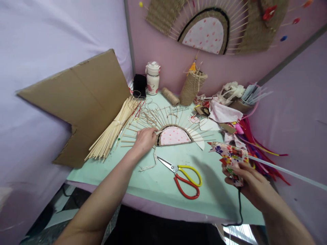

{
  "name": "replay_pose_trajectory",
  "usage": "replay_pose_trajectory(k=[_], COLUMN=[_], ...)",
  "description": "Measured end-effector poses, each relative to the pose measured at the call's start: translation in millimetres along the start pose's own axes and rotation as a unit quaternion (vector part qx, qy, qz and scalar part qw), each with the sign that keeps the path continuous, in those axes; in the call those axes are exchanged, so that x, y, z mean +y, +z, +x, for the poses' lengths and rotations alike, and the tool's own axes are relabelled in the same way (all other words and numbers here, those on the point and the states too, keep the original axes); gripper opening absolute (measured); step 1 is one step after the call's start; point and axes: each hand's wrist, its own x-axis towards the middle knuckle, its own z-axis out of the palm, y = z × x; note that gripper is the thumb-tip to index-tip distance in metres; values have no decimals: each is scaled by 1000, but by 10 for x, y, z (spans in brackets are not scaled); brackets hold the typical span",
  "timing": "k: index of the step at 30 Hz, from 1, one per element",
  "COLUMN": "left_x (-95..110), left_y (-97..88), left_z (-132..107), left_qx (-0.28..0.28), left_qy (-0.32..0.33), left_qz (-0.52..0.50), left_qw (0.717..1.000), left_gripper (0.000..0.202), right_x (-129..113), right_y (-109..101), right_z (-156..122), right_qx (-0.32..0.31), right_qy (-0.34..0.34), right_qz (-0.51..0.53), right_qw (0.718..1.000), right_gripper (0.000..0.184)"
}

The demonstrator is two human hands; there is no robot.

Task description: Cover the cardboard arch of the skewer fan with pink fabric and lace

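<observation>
My right hand is wrapped round the handle of a flower-patterned glue gun, raised above the table's right side with its nozzle to the left. A long translucent glue stick juts from its back. At the left end of a half-round craft piece, my left hand has its fingers closed on a pale braided cord, whose loose tail hangs toward me. The piece has a pink-dotted white centre, a dark and brown rim, and thin sticks fanning outward. My left fingertips are partly hidden.
Scissors with red and yellow handles lie nearest me, blades slightly apart. A bundle of thin sticks rests beside leaning cardboard. Behind stand a bottle and twine cone. Fabric scraps and pipe cleaners crowd the right.
</observation>
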Motion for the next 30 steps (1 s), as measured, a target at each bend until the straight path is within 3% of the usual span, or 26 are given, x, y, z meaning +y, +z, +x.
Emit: replay_pose_trajectory(k=[4, 8, 14, 22, 27, 30], left_x=[10, 1, -20, -35, -14, -10], left_y=[27, 56, 102, 92, 93, 112], left_z=[-18, -50, -57, -53, -50, -40], left_qx=[1, 22, 25, 19, 8, 6], left_qy=[2, 2, -14, -16, -33, -11], left_qz=[-20, -42, -58, -69, -71, -61], left_qw=[1000, 999, 998, 997, 997, 998], left_gripper=[27, 19, 15, 7, 35, 21], right_x=[-234, -504, -658, -669, -693, -695], right_y=[349, 666, 1031, 1196, 1217, 1227], right_z=[182, 378, 655, 933, 982, 982], right_qx=[-89, -104, -148, -174, -172, -166], right_qy=[-23, -59, -87, -109, -115, -125], right_qz=[-124, -284, -329, -385, -408, -423], right_qw=[988, 951, 929, 900, 889, 882], right_gripper=[43, 42, 34, 35, 35, 35])
